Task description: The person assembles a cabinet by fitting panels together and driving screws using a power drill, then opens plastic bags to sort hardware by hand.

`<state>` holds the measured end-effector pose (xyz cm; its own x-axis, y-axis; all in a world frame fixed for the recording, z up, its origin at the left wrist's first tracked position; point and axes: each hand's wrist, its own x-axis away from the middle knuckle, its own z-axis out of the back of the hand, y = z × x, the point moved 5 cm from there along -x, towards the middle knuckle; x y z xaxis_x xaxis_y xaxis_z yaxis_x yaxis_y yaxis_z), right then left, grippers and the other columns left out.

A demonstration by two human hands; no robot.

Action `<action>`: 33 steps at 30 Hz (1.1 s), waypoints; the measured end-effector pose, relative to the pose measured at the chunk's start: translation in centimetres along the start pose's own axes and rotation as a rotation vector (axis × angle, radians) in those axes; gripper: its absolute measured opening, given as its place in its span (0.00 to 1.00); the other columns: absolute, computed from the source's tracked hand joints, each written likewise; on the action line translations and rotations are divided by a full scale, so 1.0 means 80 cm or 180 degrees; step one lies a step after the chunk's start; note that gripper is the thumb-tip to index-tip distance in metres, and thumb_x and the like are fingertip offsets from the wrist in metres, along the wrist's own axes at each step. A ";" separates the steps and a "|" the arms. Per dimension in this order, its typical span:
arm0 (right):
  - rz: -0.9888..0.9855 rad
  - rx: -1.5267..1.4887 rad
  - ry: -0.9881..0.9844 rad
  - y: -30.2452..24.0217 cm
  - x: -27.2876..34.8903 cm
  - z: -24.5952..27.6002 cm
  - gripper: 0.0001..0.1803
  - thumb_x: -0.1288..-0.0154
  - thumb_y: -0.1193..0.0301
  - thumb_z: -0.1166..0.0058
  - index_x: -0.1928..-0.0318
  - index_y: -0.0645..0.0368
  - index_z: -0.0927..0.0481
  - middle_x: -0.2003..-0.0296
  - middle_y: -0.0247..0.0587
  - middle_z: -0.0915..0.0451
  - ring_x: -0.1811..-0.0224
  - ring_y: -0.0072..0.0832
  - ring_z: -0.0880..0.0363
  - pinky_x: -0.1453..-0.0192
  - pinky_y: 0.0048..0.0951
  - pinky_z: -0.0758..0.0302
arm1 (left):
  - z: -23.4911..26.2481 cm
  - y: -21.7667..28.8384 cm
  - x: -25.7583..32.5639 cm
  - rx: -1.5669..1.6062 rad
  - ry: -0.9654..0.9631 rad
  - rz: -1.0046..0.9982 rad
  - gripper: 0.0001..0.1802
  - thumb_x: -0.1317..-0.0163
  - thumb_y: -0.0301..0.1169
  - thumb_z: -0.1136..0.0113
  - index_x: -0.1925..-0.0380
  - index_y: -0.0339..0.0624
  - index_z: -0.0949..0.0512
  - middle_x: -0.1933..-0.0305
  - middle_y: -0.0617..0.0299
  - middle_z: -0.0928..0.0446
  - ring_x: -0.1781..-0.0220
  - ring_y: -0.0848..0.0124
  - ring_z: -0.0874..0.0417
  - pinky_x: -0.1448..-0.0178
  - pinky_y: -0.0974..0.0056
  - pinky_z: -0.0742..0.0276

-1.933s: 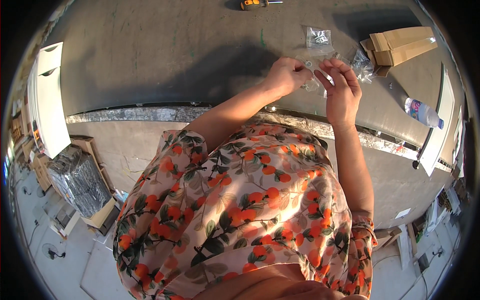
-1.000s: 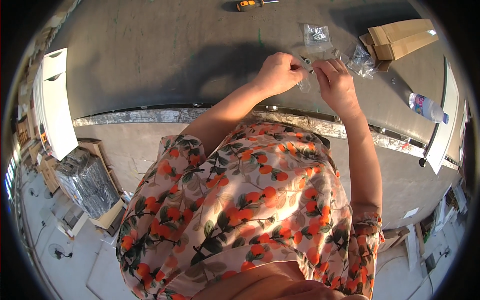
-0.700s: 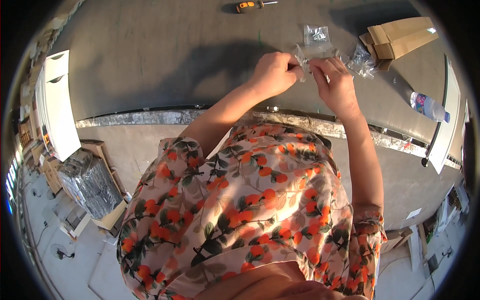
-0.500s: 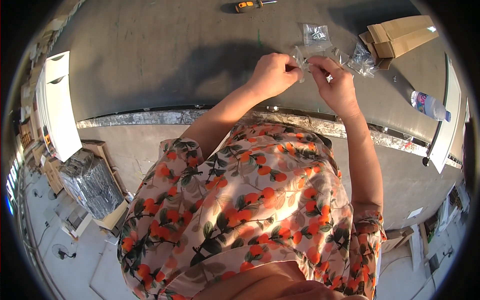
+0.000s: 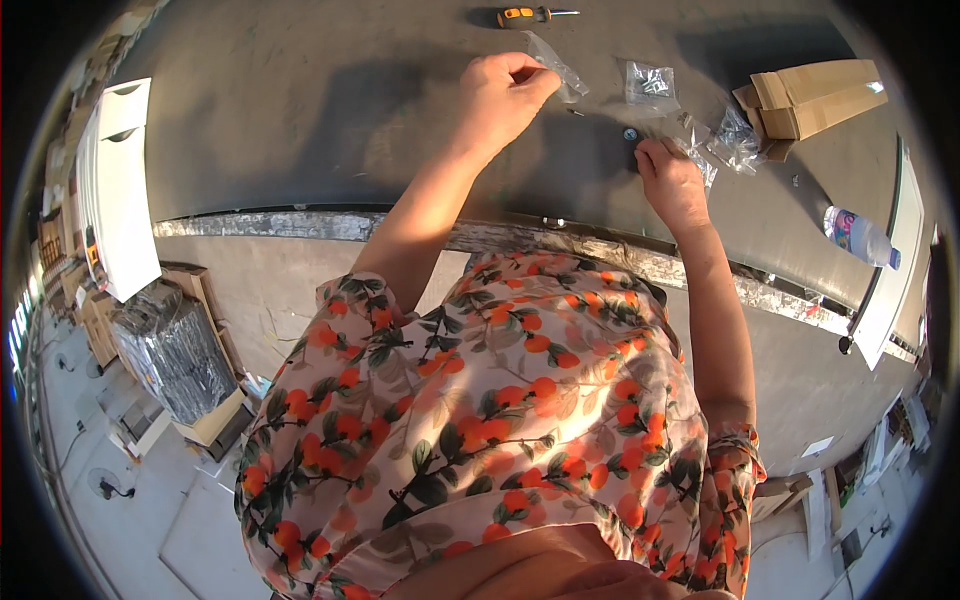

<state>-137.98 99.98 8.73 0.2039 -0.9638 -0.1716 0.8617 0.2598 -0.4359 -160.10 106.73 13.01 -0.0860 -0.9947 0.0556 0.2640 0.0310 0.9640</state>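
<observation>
My left hand (image 5: 505, 95) is pinched on a small clear plastic bag (image 5: 560, 72) above the dark tabletop (image 5: 300, 120). A tiny dark piece (image 5: 577, 112) lies just below that bag. My right hand (image 5: 675, 182) is low over the table with its fingers curled down; whatever is under its fingertips is hidden. A small round metallic piece (image 5: 630, 134) sits right beside those fingertips. Close to the same hand lie crumpled clear bags (image 5: 738, 140), and above it rests a clear bag of small metal hardware (image 5: 650, 84).
An orange-and-black screwdriver (image 5: 525, 17) lies at the far edge. Over on the right are an opened cardboard box (image 5: 820, 98) and a plastic bottle (image 5: 860, 237) on its side. White panels (image 5: 118, 190) stand at left, near a plastic-wrapped stack (image 5: 175, 350).
My hands have moved apart. The left went up and leftward with the clear bag; the right dropped to the table, where a small round piece now shows by its fingertips.
</observation>
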 end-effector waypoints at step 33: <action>-0.0956 -0.2356 -0.0623 -0.071 -0.068 0.016 0.07 0.40 0.73 0.46 0.63 0.63 0.21 0.76 0.35 0.20 0.76 0.18 0.24 0.70 0.21 0.27 | -0.034 -0.049 -0.020 -0.0152 -0.0509 0.0301 0.11 0.47 0.31 0.40 0.73 0.32 0.20 0.80 0.67 0.25 0.75 0.81 0.30 0.71 0.72 0.35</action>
<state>-143.39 103.71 13.28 0.1497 -0.9736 0.1724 0.3767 -0.1050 -0.9203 -158.37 107.94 8.45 -0.2092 -0.9593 0.1897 0.3230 0.1153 0.9393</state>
